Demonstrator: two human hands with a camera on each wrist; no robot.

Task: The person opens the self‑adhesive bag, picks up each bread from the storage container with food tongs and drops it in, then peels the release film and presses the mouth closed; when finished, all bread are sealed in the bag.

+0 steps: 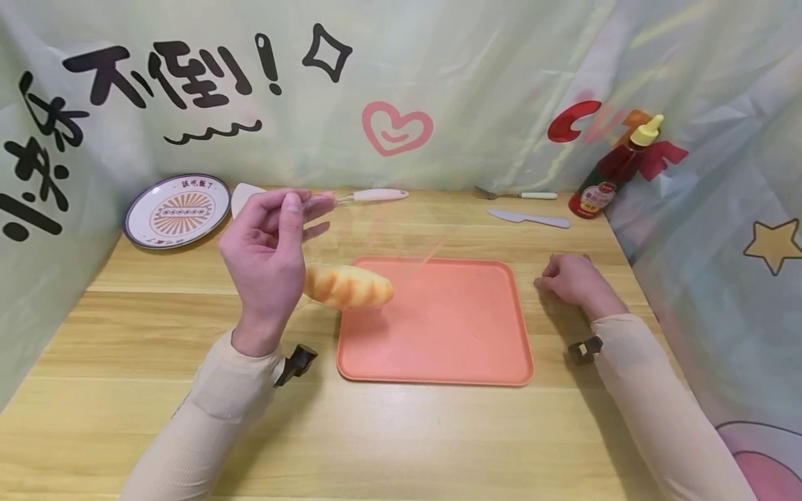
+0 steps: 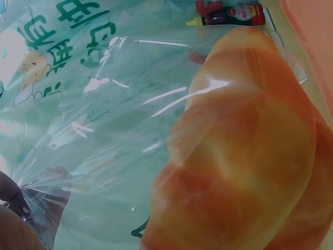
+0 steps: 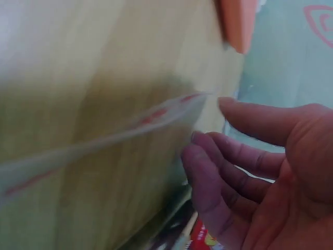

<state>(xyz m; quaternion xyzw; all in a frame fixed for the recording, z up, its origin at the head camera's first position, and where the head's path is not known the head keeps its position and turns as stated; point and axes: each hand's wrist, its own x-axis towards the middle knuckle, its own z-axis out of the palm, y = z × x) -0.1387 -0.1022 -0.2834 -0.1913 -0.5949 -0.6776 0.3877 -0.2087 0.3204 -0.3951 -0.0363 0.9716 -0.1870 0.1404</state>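
Observation:
In the head view my left hand is raised at the left of the orange tray, pinching the gathered end of a clear plastic bag. A bread loaf with browned bands lies inside the bag. The loaf hangs over the left edge of the tray. My right hand is low over the table, right of the tray. In the right wrist view its thumb and fingers stand apart, loosely bent. A blurred, thin translucent strip with red marks is near the fingertips, with a gap between.
A patterned plate leans at the back left, near a white-handled utensil partly behind my left hand. A fork and a knife lie at the back right, near a red sauce bottle. Printed cloth encloses the table.

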